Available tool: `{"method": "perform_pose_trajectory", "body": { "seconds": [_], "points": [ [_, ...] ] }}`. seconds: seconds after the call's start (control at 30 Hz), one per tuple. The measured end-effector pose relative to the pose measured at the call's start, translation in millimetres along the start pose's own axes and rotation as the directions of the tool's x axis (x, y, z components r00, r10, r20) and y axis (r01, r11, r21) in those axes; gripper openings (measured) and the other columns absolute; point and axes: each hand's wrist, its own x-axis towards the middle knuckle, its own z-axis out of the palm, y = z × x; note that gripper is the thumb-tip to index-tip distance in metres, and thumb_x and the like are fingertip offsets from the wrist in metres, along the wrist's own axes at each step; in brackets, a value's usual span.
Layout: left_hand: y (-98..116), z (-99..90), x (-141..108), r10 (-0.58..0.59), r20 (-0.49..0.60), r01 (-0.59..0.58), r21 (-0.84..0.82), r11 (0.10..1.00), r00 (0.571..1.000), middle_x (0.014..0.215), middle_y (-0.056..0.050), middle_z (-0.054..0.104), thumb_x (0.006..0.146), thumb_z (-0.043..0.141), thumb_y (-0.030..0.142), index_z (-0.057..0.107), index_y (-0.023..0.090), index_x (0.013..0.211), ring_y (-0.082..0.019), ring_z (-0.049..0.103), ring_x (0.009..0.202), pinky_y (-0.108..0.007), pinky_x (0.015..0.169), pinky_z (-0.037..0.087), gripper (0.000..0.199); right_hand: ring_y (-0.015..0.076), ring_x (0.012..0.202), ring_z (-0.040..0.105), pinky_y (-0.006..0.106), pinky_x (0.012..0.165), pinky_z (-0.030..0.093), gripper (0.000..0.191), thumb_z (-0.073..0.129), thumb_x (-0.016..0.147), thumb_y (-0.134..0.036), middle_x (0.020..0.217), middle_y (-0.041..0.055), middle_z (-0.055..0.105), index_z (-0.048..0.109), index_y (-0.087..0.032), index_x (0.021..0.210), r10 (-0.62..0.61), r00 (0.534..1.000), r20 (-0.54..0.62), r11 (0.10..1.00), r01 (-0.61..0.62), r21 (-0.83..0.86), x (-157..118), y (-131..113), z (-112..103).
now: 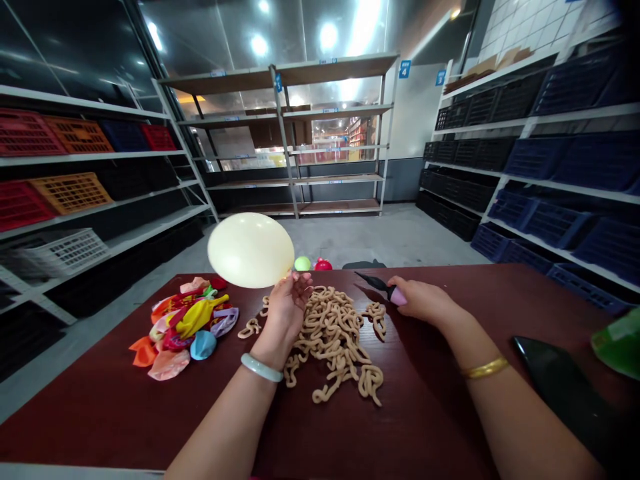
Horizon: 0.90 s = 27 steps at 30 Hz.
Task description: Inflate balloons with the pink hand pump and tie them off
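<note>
My left hand (293,300) pinches the neck of an inflated pale yellow balloon (250,250), which floats out to its left above the table's far edge. In my right hand (423,301) is a balloon pump (398,296) with a light purple body and a black tapered nozzle pointing left; the rest of it is hidden by the fingers. Between and below both hands lies a pile of tan, curled, rope-like pieces (335,327). To the left of my left hand rests a heap of uninflated balloons (185,327) in several colours.
The dark red table (100,400) carries a black flat object (555,373) like a phone and a green item (620,343) at right. Green (303,263) and red balloons (323,265) show beyond its far edge. Shelves with crates (75,190) stand around.
</note>
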Motion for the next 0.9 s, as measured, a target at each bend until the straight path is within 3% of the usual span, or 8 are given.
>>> {"method": "perform_pose_trajectory", "body": {
  "seconds": [0.17,0.27,0.33,0.43,0.53,0.63,0.77,0.9],
  "points": [
    [-3.4,0.9,-3.1,-0.059,0.125,0.045,0.112,0.993,0.99,0.069,-0.002,0.061,0.076,0.069,0.025,0.051,0.016,0.071,-0.011,0.059,0.061,-0.021,0.054,0.044,0.021,0.0297,0.103,0.061,0.036,0.075,0.042,0.059,0.069,0.07,-0.031,0.111,0.0094,0.065,0.054,-0.029,0.127,0.042,0.999,0.018,0.999,-0.042,-0.022,2.4,7.6,-2.1],
    [-8.8,7.7,-12.4,-0.108,0.206,0.072,0.177,0.982,0.972,0.068,-0.003,0.059,0.077,0.068,0.029,0.052,0.016,0.071,-0.011,0.055,0.06,-0.019,0.048,0.037,0.022,0.0289,0.109,0.057,0.038,0.085,0.042,0.037,0.064,0.08,-0.039,0.115,0.0111,0.063,0.066,-0.025,0.114,-0.002,0.981,-0.196,1.0,0.008,0.029,0.7,-6.9,-11.7],
    [-13.0,14.5,-23.0,-0.152,0.278,0.098,0.201,0.975,0.949,0.067,-0.003,0.058,0.079,0.066,0.032,0.052,0.016,0.071,-0.011,0.052,0.059,-0.019,0.046,0.034,0.023,0.024,0.109,0.056,0.036,0.092,0.041,0.029,0.048,0.092,-0.038,0.111,0.0089,0.065,0.071,-0.024,0.104,-0.055,0.922,-0.383,0.973,0.136,0.189,-3.5,-26.9,-16.6],
    [-18.2,24.8,-41.8,-0.281,0.416,0.193,0.242,0.951,0.865,0.065,-0.004,0.054,0.082,0.065,0.034,0.052,0.015,0.07,-0.01,0.048,0.057,-0.019,0.046,0.031,0.025,0.0192,0.089,0.061,0.033,0.084,0.047,0.03,0.05,0.091,-0.041,0.091,0.0058,0.068,0.072,-0.02,0.092,-0.153,0.903,-0.402,0.663,0.396,0.636,-13.2,-63.3,-14.0],
    [-21.6,29.9,-55.1,-0.433,0.481,0.324,0.297,0.898,0.762,0.061,-0.003,0.048,0.082,0.064,0.033,0.052,0.014,0.068,-0.01,0.044,0.055,-0.017,0.042,0.023,0.027,0.0181,0.071,0.062,0.034,0.073,0.052,0.034,0.051,0.091,-0.045,0.075,0.0035,0.068,0.068,-0.018,0.082,-0.383,0.902,-0.199,0.031,0.228,0.973,-21.9,-90.1,-2.7],
    [-23.6,27.8,-57.2,-0.546,0.498,0.449,0.31,0.838,0.674,0.056,0.0,0.04,0.082,0.062,0.031,0.05,0.015,0.066,-0.009,0.04,0.052,-0.015,0.038,0.015,0.026,0.0179,0.064,0.063,0.035,0.068,0.054,0.029,0.057,0.087,-0.044,0.07,0.0036,0.068,0.067,-0.017,0.082,-0.446,0.88,-0.16,-0.164,0.096,0.982,-24.8,-99.9,6.5],
    [-23.4,22.8,-53.5,-0.639,0.549,0.564,0.329,0.758,0.539,0.053,0.002,0.034,0.076,0.067,0.027,0.046,0.015,0.06,-0.007,0.034,0.048,-0.015,0.035,0.011,0.029,0.016,0.065,0.063,0.032,0.069,0.054,0.016,0.074,0.072,-0.032,0.075,0.0003,0.071,0.067,-0.02,0.081,-0.351,0.921,-0.17,-0.328,0.049,0.943,-24.1,-102.1,9.2],
    [-22.4,26.9,-56.3,-0.634,0.547,0.548,0.34,0.765,0.546,0.058,0.001,0.035,0.081,0.065,0.031,0.048,0.015,0.065,-0.008,0.035,0.052,-0.014,0.037,0.016,0.028,0.0154,0.057,0.061,0.029,0.059,0.053,0.026,0.069,0.075,-0.042,0.065,0.0024,0.068,0.066,-0.016,0.075,-0.327,0.934,-0.142,-0.304,0.039,0.952,-27.3,-106.6,6.7]
  ]
}}
